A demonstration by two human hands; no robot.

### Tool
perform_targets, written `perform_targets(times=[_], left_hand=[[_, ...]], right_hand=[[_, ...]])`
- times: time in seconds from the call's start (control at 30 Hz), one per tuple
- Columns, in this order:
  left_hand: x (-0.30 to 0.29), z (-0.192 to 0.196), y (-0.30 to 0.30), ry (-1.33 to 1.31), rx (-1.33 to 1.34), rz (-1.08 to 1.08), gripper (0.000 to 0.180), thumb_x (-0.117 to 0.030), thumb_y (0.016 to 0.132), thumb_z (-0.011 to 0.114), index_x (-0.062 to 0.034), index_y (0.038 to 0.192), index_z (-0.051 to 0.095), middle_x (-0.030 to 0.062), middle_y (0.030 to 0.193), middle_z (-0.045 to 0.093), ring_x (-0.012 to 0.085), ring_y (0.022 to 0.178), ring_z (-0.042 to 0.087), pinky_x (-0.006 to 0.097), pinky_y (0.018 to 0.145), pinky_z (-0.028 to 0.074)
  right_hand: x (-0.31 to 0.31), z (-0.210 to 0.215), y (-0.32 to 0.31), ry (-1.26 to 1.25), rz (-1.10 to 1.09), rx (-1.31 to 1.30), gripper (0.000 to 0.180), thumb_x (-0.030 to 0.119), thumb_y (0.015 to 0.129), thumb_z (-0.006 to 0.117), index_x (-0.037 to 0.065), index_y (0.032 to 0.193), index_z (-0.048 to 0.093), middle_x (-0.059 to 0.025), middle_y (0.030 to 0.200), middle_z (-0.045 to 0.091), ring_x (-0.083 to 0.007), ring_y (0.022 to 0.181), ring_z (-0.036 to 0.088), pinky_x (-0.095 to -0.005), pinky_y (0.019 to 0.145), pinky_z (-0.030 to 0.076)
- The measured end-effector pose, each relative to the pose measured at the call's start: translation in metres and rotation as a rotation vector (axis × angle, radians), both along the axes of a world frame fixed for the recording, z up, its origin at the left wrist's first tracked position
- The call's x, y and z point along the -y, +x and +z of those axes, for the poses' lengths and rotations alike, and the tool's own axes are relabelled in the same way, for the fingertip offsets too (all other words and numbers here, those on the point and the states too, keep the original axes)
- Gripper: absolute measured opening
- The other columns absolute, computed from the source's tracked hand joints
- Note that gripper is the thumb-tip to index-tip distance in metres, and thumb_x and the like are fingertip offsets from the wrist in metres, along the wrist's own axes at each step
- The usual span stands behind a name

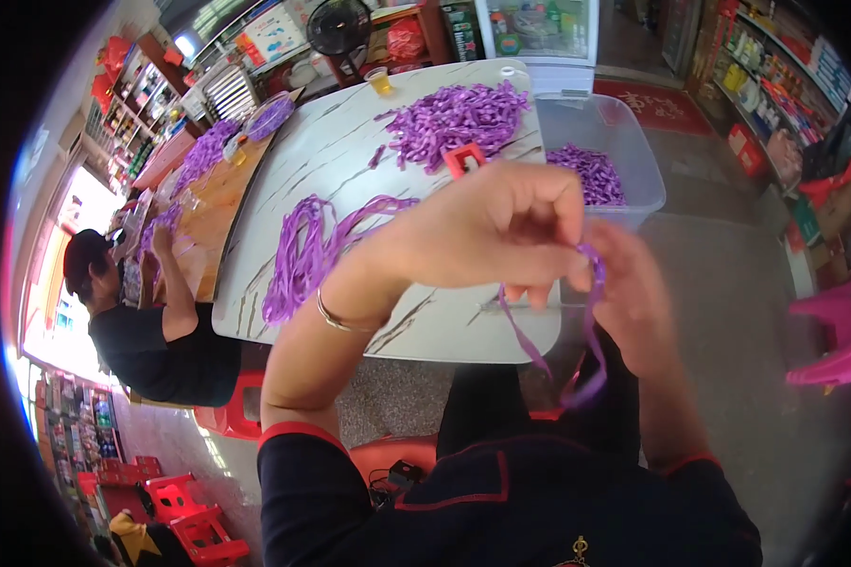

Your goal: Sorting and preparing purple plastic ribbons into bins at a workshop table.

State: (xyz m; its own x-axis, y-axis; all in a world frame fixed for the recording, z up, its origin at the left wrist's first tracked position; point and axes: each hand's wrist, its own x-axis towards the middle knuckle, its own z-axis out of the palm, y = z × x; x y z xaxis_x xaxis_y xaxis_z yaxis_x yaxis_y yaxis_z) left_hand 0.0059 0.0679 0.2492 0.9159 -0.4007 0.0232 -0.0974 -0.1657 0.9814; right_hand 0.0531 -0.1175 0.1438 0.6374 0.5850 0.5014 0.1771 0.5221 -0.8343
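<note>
— How many ribbons are up in those hands?
— One purple ribbon [593, 331] that I can see, dangling over the lap by the near right corner of the one white table [303, 142].
— And the left hand [501, 222]?
— Half curled, thumb and fingertips pinching the ribbon near its top.
— The right hand [633, 302]?
— Blurred, fingers bent in against the ribbon; I can't tell how tightly they close.
— What else do you count?
— One bundle of long ribbons [298, 250], one heap of small purple pieces [459, 118], one red frame [455, 159] at the heap's near edge, one cup [379, 83] at the far side, and one clear tub [648, 180] beside the table, with more pieces inside
</note>
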Motion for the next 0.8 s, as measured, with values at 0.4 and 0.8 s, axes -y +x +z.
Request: perform_targets(times=[0.4, 0.8], left_hand=[[0.014, -0.089, 0.001, -0.084, -0.162, 0.084, 0.014, 0.0, 0.079, 0.06, -0.0027, 0.085, 0.049, 0.0058, 0.073, 0.062, 0.0071, 0.057, 0.057, 0.016, 0.045, 0.041], [0.013, -0.13, -0.004, -0.202, -0.329, -0.036, 0.023, -0.017, 0.086, 0.056, -0.0002, 0.102, 0.054, 0.0053, 0.08, 0.06, 0.0086, 0.064, 0.057, 0.02, 0.053, 0.045]], right_hand=[[0.045, -0.02, 0.008, -0.521, -0.26, 0.157, 0.022, 0.001, 0.079, 0.055, 0.002, 0.101, 0.06, -0.0012, 0.076, 0.054, -0.0076, 0.061, 0.048, -0.0207, 0.056, 0.038], [0.055, -0.027, 0.021, -0.529, -0.546, 0.662, 0.03, -0.003, 0.07, 0.063, 0.011, 0.096, 0.066, -0.005, 0.079, 0.056, -0.0148, 0.065, 0.053, -0.0246, 0.054, 0.041]])
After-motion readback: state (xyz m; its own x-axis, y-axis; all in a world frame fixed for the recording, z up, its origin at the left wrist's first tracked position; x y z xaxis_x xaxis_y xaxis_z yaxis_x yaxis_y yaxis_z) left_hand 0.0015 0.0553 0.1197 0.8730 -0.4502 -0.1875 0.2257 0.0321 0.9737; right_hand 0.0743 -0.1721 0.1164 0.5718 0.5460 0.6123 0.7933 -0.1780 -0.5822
